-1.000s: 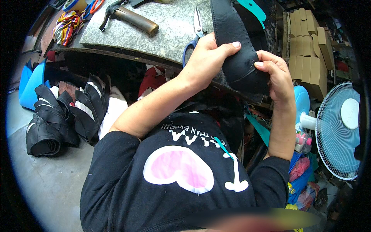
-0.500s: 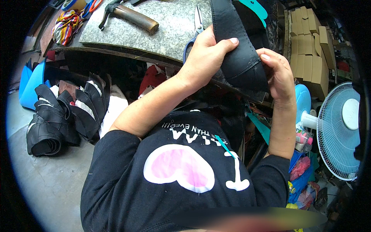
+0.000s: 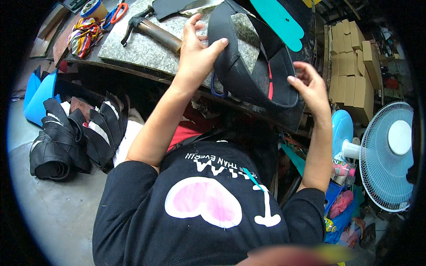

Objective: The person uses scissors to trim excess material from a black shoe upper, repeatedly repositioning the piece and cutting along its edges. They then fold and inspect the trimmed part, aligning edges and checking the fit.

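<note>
A black looped piece [image 3: 228,71] between two hands
It sits at the stone slab's [image 3: 146,54] right edge, hands on opposite sides, likely to spread it: the left hand's [image 3: 194,60] fingers splay free, thumb at its rim; whether the right hand [image 3: 314,92] pinches is unclear. The hammer [image 3: 162,38] lies leftward, probably for elbow room.

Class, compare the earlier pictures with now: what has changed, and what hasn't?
The left hand moved left and spread open; the black piece opened from flattened to looped. The right hand stayed at its right edge; the hammer still lies on the grey slab.
</note>
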### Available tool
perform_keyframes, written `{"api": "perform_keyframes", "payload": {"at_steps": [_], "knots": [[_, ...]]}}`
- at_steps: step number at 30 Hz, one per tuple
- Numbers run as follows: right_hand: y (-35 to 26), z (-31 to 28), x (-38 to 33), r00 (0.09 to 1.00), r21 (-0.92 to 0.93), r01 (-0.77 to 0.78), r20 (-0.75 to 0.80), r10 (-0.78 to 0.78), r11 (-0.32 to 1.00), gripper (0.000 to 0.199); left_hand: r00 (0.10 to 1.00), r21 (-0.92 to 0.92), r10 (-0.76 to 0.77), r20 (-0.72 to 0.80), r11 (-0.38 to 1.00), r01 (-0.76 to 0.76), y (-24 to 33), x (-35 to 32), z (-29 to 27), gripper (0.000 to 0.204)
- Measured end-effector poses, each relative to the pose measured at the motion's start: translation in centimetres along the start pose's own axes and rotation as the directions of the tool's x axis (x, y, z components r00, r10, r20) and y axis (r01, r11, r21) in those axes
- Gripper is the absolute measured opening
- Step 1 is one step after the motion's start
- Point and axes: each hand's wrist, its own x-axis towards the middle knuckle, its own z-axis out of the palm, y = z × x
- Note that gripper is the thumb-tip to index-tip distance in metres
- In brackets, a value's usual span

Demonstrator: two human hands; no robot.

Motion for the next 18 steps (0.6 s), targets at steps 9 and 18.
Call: {"api": "perform_keyframes", "payload": {"at_steps": [9, 18], "knots": [[-7.7, 3.2, -4.3, 0.861, -0.516, 0.335, -0.172, -0.479, 0.788, 0.045, 0.898, 0.382, 0.326, 0.296, 0.821, -0.424, 4.2, -1.0, 3.2, 0.043], [-9.9, 4.9, -4.9, 0.822, -0.459, 0.509, 0.009, -0.570, 0.728, 0.032, 0.889, 0.016, -0.060, 0.453, 0.998, 0.060, 2.8, -0.7, 3.5, 0.033]]}}
